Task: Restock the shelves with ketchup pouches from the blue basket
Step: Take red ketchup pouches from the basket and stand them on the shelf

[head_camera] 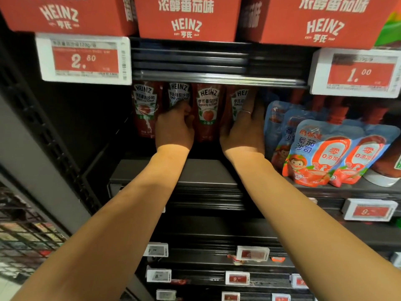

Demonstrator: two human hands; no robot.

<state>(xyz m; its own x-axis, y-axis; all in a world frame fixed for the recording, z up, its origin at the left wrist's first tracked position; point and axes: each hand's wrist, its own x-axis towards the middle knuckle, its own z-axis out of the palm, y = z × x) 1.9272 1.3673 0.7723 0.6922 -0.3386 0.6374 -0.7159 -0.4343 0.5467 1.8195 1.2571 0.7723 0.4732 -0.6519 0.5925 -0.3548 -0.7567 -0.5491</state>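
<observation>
Between both hands point(174, 127) point(243, 129), glossy (red) ketchup pouch point(207, 111) stands.

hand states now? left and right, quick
Left hand: fingers curled round a Heinz ketchup pouch on the shelf.
Right hand: fingers straight, pressed flat against another Heinz pouch; not gripping.

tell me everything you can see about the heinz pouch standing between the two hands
The Heinz pouch is a dark red, glossy, flexible-looking stand-up pack standing upright at the back of the shelf, third in a row of four. Its front shows a white keystone label reading HEINZ and TOMATO KETCHUP, a tomato picture and a small green band. Its top is hidden behind the shelf rail above. The left hand touches its left edge and the right hand is at its right.
</observation>
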